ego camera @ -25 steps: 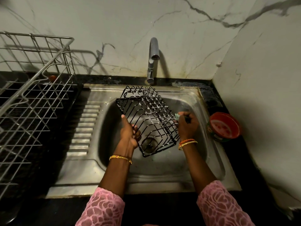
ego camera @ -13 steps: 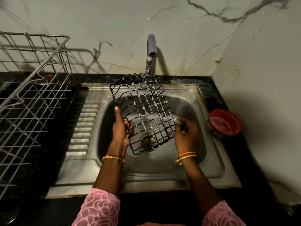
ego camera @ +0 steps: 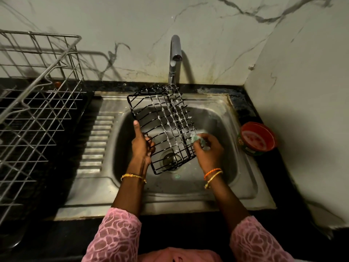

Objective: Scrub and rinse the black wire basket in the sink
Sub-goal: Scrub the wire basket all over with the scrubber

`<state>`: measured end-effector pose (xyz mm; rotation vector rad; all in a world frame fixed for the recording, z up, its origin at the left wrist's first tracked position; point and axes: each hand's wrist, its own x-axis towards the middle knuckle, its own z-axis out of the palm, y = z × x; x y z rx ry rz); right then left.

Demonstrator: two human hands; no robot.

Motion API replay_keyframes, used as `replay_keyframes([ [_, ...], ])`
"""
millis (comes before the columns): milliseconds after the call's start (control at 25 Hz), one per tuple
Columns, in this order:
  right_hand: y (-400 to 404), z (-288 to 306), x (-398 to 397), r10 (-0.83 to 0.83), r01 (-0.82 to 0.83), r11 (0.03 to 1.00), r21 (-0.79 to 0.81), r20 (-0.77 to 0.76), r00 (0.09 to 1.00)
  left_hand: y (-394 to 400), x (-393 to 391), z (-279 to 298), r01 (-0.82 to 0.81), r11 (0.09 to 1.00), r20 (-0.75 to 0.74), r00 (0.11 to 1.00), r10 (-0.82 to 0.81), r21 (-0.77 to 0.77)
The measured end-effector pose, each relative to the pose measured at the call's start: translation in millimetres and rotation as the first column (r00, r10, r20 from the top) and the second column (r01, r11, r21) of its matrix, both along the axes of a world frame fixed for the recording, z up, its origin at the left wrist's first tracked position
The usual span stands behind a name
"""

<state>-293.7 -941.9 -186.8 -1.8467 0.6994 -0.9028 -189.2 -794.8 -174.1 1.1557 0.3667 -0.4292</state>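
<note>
Since 1.0 s ago, basket tipped up further: far end now reaches the tap base, grid bottom faces the camera more. Right hand slid a bit lower along the right edge. Left hand grip unchanged.

Head view: black wire basket [ego camera: 162, 127] held tilted over the sink [ego camera: 243, 186] bowl, far end high near the tap [ego camera: 174, 59], near corner low over the drain [ego camera: 170, 159]. White suds on the grid wires. Left hand [ego camera: 141, 146] holds the basket's left rim, thumb straight along the wire, fingers curled through it. Right hand [ego camera: 207, 150] sits at the basket's lower right edge, fingers curled round a greenish scrubber [ego camera: 197, 138] pressed to the wires. Basket lies between both hands, touching each.

Red bowl [ego camera: 258, 138] on the dark worktop [ego camera: 188, 235] just right of the sink. Steel dish rack [ego camera: 37, 103] on the left, well apart from the basket. Bangles on both wrists, pink sleeves at frame bottom. Can't tell whether water is running.
</note>
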Motion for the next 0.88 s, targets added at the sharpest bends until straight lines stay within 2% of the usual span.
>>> replay_keyframes([
  [120,3.6,-4.9,4.9,0.018,-0.030,0.996,-0.086,-0.135,0.991,-1.1,0.3,-2.8,-0.021,0.999,-0.018,1.000,0.022,0.036],
  [320,19.9,-8.0,-1.4,0.059,-0.059,0.998,0.010,-0.019,0.998,4.0,2.7,-6.8,-0.049,0.996,-0.024,0.998,0.051,0.078],
  [480,25.6,-4.1,-12.6,0.292,-0.291,0.946,-0.142,-0.014,0.956,3.3,-0.3,-1.8,-0.053,0.995,-0.023,0.998,0.055,0.084],
  [560,20.1,-6.2,-12.9,0.343,-0.349,0.913,-0.210,-0.068,0.937,3.5,-2.3,-1.2,-0.052,0.998,-0.024,0.998,0.054,0.046],
  [720,-10.5,-11.4,-2.1,0.177,-0.184,0.972,-0.149,-0.056,0.983,5.6,-3.7,-1.2,-0.068,0.998,-0.025,0.997,0.068,-0.001],
  [760,-11.8,-11.7,-1.0,0.171,-0.176,0.971,-0.161,-0.042,0.984,5.3,-3.5,-0.7,-0.069,0.998,-0.023,0.997,0.069,-0.002],
  [880,14.8,-6.2,-1.1,0.294,-0.291,0.933,-0.210,-0.016,0.956,4.4,-2.3,1.1,-0.060,0.998,-0.015,0.998,0.061,0.035],
])
